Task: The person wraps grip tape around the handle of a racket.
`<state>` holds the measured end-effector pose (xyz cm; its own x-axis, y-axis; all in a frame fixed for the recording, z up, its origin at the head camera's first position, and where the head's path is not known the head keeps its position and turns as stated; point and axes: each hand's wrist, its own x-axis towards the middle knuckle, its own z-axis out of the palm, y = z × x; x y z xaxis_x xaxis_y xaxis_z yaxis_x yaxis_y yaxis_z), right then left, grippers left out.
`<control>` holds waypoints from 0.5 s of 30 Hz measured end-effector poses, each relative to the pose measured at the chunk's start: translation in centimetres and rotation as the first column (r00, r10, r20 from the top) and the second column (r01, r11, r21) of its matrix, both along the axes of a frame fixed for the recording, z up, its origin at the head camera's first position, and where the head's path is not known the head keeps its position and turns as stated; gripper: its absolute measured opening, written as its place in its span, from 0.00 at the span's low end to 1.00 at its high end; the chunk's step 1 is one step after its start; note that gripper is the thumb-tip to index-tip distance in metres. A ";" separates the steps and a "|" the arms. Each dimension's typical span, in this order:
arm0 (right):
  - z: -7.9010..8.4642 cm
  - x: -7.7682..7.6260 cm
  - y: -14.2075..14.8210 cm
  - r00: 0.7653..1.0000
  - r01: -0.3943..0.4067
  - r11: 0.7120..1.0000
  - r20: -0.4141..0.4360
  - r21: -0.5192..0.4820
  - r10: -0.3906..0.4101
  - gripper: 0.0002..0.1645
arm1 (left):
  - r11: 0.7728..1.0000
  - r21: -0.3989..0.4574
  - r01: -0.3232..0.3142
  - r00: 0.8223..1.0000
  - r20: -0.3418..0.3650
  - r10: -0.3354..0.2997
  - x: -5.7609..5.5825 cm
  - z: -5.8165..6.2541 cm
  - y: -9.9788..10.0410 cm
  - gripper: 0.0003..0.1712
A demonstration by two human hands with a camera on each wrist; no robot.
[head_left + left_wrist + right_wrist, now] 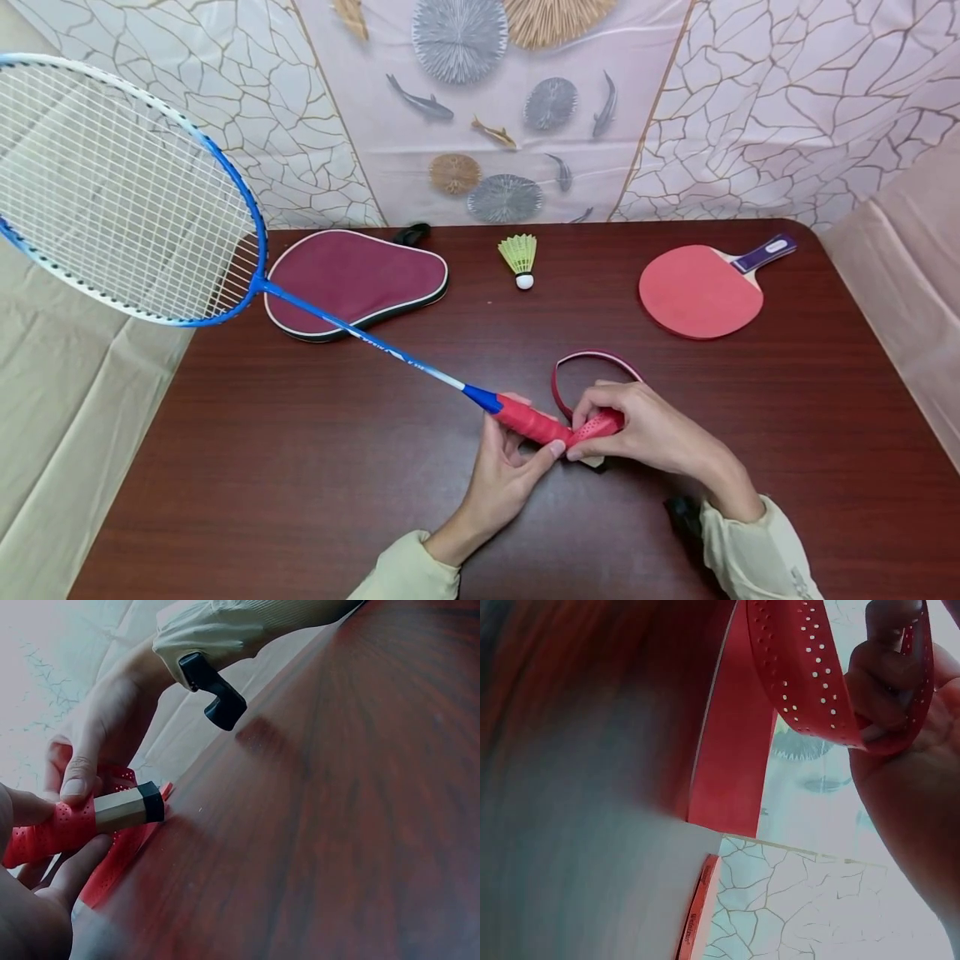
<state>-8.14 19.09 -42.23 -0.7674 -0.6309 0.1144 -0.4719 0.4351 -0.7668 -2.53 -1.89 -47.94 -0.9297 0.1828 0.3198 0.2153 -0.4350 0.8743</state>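
A blue and white badminton racket slants up to the left in the head view, its strung head past the table's left edge. My left hand holds its handle, mostly wrapped in red perforated grip tape. Between thumb and fingers, my right hand pinches the tape where it meets the handle. A loose loop of tape hangs from that hand and curves over the table behind it. The left wrist view shows a bare pale stretch of handle ending in a black butt cap.
Behind the racket shaft lies a maroon paddle case. A yellow shuttlecock stands at the back middle of the dark wooden table. At the back right is a red table tennis paddle. Patterned cloth hangs behind.
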 end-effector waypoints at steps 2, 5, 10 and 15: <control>0.1 0.0 0.1 1.000 -0.015 1.000 -0.011 -0.009 0.014 0.14 | 1.000 0.000 -0.003 1.000 0.001 0.003 0.0 0.0 0.0 0.33; 0.2 -0.1 0.3 0.999 -0.037 0.999 -0.034 -0.022 0.036 0.12 | 1.000 -0.004 -0.013 1.000 -0.003 0.013 -0.1 0.0 -0.1 0.33; 0.6 -0.1 0.4 0.996 -0.064 0.998 -0.059 -0.031 0.062 0.10 | 1.000 0.000 -0.016 1.000 0.012 0.016 -0.2 0.0 -0.1 0.33; 0.6 -0.1 0.3 0.995 -0.067 0.997 -0.072 -0.039 0.064 0.08 | 1.000 0.006 -0.014 0.999 0.039 0.014 -0.2 0.1 -0.1 0.34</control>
